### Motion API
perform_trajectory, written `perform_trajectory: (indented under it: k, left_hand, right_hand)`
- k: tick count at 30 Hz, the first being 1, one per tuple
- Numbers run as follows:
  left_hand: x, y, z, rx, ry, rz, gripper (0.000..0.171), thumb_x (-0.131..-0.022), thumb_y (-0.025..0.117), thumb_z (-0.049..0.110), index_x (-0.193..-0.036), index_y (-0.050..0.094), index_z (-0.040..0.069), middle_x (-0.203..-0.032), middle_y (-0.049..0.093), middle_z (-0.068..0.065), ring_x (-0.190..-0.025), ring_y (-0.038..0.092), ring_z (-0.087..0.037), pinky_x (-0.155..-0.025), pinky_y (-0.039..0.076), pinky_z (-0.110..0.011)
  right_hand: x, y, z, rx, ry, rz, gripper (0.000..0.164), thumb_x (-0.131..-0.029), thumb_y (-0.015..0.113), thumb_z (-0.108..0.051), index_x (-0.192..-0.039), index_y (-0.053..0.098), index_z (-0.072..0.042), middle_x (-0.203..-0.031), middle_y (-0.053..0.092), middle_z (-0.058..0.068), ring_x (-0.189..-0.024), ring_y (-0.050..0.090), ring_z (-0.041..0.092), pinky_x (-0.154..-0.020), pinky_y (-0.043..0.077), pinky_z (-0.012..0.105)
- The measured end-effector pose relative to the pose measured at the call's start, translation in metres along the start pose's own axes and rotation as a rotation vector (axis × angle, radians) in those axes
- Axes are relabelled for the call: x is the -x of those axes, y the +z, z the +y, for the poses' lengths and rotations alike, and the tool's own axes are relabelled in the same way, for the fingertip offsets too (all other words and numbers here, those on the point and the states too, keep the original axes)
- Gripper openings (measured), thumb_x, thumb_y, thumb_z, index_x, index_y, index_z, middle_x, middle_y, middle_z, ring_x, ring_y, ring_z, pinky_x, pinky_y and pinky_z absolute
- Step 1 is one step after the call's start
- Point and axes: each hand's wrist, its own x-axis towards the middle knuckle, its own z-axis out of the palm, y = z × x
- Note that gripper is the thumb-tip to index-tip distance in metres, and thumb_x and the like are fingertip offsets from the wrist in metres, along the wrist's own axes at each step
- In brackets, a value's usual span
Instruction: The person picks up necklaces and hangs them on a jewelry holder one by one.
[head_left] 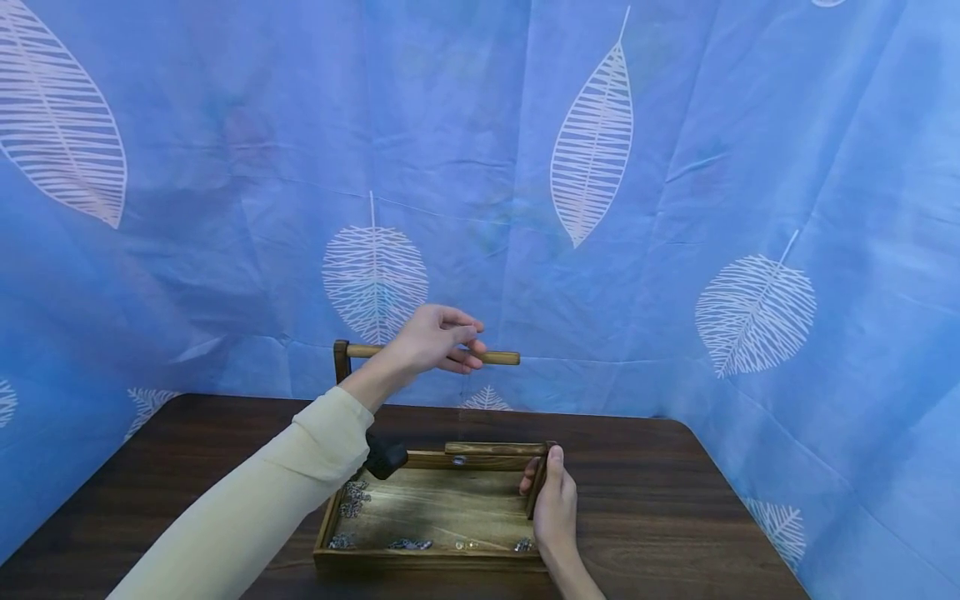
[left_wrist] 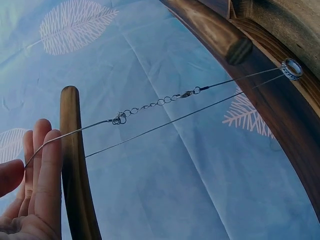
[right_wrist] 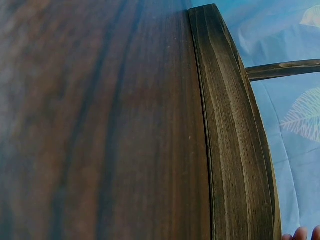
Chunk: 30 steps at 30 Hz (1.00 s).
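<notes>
My left hand [head_left: 438,340] is raised at the upper wooden bar [head_left: 501,358] of a jewellery stand. Its thumb and fingers pinch a thin necklace [left_wrist: 165,101], whose strand runs over the fingers in the left wrist view. A clasp and extender chain show along the strand, and a silver ring-shaped pendant [left_wrist: 291,69] hangs at the low end. Low on the right, my right hand [head_left: 557,508] grips the short upright [head_left: 537,483] that carries the lower bar [head_left: 495,448]. Fingertips [right_wrist: 301,234] peek in at the right wrist view's bottom corner.
The stand's shallow wooden tray [head_left: 420,560] rests on a dark brown table [head_left: 660,500]. Small silver jewellery pieces [head_left: 355,498] lie along the tray's left and front sides. A dark camera mount [head_left: 386,457] is under the left wrist. Blue leaf-print cloth [head_left: 487,167] hangs behind.
</notes>
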Motion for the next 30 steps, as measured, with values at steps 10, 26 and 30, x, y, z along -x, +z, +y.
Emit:
perform_trajectory:
  k: [10,26,30]
  left_hand:
    - [0.010,-0.014,-0.005,0.007,0.013,0.020,0.028,-0.106,0.053,0.010,-0.130,0.063,0.000,-0.099,0.071,-0.017,-0.087,0.073,-0.031,-0.077,0.062,-0.040]
    - [0.029,-0.045,-0.016,-0.018,0.050,0.057,0.030,-0.107,0.052,0.010,-0.133,0.059,-0.002,-0.103,0.070,-0.019,-0.087,0.073,-0.027,-0.080,0.061,-0.041]
    - [0.034,-0.054,-0.021,-0.053,0.055,0.082,0.030,-0.106,0.053,0.011,-0.132,0.060,-0.002,-0.102,0.070,-0.018,-0.087,0.074,-0.027,-0.079,0.061,-0.040]
  right_hand:
    - [0.000,0.000,-0.001,-0.009,-0.002,0.004,0.072,-0.110,0.025,-0.050,-0.089,0.060,0.009,-0.070,0.058,0.014,-0.065,0.062,0.031,-0.061,0.051,0.031]
    - [0.000,0.001,0.001,0.000,0.002,0.010,0.073,-0.110,0.023,-0.049,-0.091,0.061,0.010,-0.069,0.059,0.013,-0.064,0.061,0.025,-0.062,0.051,0.027]
    - [-0.001,0.001,0.001,-0.002,-0.004,0.016,0.071,-0.111,0.024,-0.048,-0.089,0.062,0.009,-0.068,0.058,0.013,-0.063,0.061,0.024,-0.062,0.050,0.027]
